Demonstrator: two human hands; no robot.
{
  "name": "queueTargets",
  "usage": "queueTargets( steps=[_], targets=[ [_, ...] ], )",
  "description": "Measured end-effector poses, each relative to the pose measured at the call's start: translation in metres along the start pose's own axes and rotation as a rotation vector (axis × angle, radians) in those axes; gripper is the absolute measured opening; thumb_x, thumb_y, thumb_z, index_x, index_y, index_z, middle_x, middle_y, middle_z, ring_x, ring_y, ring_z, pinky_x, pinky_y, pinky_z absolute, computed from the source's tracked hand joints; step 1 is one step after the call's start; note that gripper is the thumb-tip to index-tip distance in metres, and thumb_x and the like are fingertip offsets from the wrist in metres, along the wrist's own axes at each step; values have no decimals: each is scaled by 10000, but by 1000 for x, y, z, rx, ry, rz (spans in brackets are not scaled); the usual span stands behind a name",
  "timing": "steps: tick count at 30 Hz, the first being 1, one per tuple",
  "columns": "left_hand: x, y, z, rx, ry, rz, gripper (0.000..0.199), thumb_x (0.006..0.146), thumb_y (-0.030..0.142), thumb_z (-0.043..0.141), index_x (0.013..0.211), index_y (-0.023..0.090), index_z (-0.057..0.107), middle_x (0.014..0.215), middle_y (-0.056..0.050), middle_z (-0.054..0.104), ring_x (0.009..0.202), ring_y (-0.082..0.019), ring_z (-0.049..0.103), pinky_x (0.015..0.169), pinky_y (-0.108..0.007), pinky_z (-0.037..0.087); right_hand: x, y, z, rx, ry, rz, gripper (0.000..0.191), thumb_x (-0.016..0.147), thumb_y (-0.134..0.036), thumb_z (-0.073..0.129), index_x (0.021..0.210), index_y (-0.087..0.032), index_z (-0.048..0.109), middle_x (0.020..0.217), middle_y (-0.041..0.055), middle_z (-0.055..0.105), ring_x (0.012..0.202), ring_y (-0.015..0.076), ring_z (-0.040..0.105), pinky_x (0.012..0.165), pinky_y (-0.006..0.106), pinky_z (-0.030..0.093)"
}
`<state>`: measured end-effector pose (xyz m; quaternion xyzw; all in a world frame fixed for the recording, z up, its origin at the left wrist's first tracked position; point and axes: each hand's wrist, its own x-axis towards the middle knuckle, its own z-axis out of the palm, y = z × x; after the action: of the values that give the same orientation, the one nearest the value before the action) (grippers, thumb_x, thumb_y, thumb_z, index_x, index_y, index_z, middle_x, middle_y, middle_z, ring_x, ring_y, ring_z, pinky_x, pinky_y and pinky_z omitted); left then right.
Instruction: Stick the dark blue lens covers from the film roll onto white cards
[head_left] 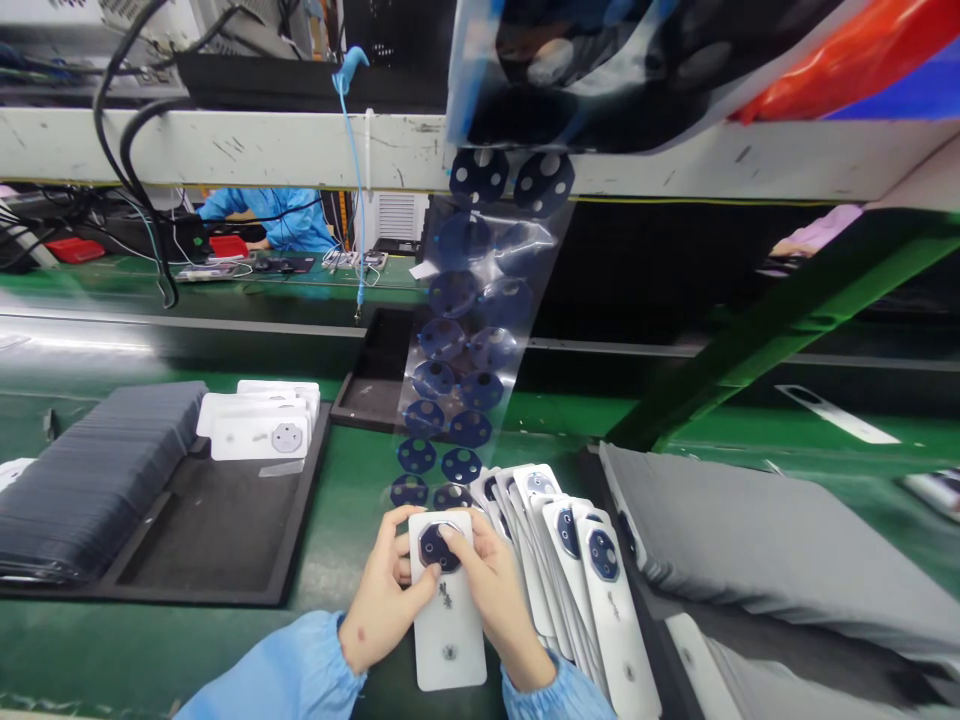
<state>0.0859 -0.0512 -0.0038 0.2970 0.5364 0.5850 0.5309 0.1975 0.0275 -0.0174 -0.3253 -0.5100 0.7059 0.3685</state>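
A white phone back cover (450,640) with a dark octagonal camera patch is held upright between my two hands. My left hand (386,590) grips its left edge, fingers behind and thumb on the patch's lower left. From the other side, my right hand (499,590) holds the cover, its thumb pressing the upper right of the dark patch (438,548). Just beyond the cover hangs a clear strip (450,340) of dark octagonal stickers, its lower end close to my fingertips. A fanned row of similar white covers (616,610) lies right of my right hand.
On the left, a black tray (289,560) holds grey sleeves (97,480) and several white covers (259,425). Grey padded material (780,540) lies in a tray at right. A shelf beam (262,150) crosses above, with hanging cables; a co-worker's blue sleeve (292,215) shows beyond.
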Motion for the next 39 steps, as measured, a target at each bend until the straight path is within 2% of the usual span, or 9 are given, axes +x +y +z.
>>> queueTargets(
  steps=[5,10,15,20,29,34,39],
  targets=[
    [4,1,-3,-107,17,-10,613,729,337,788,1155,228,360,925,-43,702,612,-130,659,562,-234,541,-1,1,-1,36,-53,28,252,870,-448,639,949,-210,659,847,21,673,810,199,612,718,279,464],
    [7,1,-6,-171,38,-13,632,705,289,812,1140,236,357,883,-27,704,598,-151,674,559,-268,566,-1,-2,-4,71,-151,87,282,895,-414,614,1108,-235,656,1026,49,688,954,235,623,850,336,461],
    [7,5,-7,-189,40,4,630,704,272,818,1137,237,361,879,-26,709,603,-159,682,574,-284,581,-1,-7,-7,183,-260,168,391,867,-382,661,1236,-267,599,1063,45,689,945,232,641,800,330,485],
    [8,8,-9,-228,3,18,614,720,272,806,1159,228,380,900,-46,716,658,-177,698,603,-283,575,-1,-6,-11,156,-273,161,426,796,-364,746,1191,-262,624,993,27,706,879,213,653,782,316,485],
    [6,5,-11,-224,-38,42,590,719,280,800,1160,237,410,920,-35,697,674,-161,688,586,-244,549,0,-4,-10,63,-219,96,437,736,-369,786,1127,-219,660,981,51,707,928,247,639,863,379,470],
    [7,6,-12,-209,-22,43,557,723,283,798,1133,225,425,935,-38,689,689,-150,676,615,-242,541,0,-1,-11,144,-220,162,419,713,-313,767,1110,-217,673,899,33,713,830,225,643,749,321,476],
    [9,3,-14,-215,-32,43,558,726,278,797,1136,222,423,948,-44,688,688,-150,673,619,-245,534,0,-4,-10,201,-229,176,376,718,-254,725,1091,-227,685,864,22,714,766,199,635,705,292,464]
  ],
)
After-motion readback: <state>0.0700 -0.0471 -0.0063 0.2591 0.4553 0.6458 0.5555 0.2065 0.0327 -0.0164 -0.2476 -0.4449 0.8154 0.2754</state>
